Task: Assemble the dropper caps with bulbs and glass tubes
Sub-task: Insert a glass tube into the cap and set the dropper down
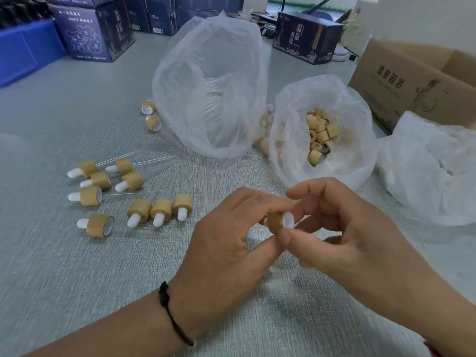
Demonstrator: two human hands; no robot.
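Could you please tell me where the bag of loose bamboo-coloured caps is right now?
In the head view, the crumpled clear plastic bag of bamboo-coloured caps sits on the grey table right of centre, beside the taller clear bag of glass tubes and before the brown cardboard box.

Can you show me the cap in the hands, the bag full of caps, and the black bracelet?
cap [275,222], head view, its wooden side.
bag of caps [288,140], head view, left wall.
black bracelet [173,316], head view, cord on left wrist.
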